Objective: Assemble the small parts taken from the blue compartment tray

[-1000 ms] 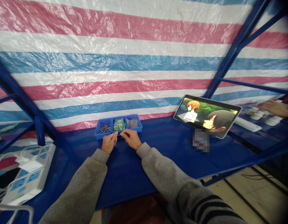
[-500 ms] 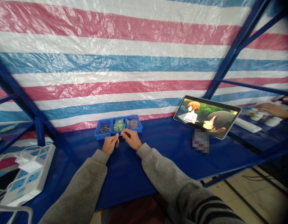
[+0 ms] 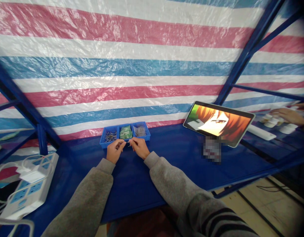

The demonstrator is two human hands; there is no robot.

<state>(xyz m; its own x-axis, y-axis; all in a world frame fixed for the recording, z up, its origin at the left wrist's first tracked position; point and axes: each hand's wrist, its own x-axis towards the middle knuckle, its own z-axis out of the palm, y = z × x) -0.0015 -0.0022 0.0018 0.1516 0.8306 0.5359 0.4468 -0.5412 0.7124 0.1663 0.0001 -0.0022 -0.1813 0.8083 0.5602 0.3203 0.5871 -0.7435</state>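
My left hand (image 3: 114,150) and my right hand (image 3: 139,147) meet just in front of a blue three-part tray (image 3: 125,132) on the blue table (image 3: 166,164). Both hands pinch a thin metal pin (image 3: 127,143) between their fingertips. The tray's left compartment holds several metal pins (image 3: 110,136), the middle one green pieces (image 3: 126,132), the right one small clear bags (image 3: 140,130). Grey sleeves cover both my forearms.
A tablet (image 3: 219,121) playing a cartoon leans at the right of the table. White power strips with cables (image 3: 26,187) lie at the left. Another person's hand (image 3: 288,115) works among white pots at the far right. A striped tarp (image 3: 132,65) hangs behind.
My hands have shifted slightly up toward the tray, still pinched together. The picture on the tablet has changed to a close-up.
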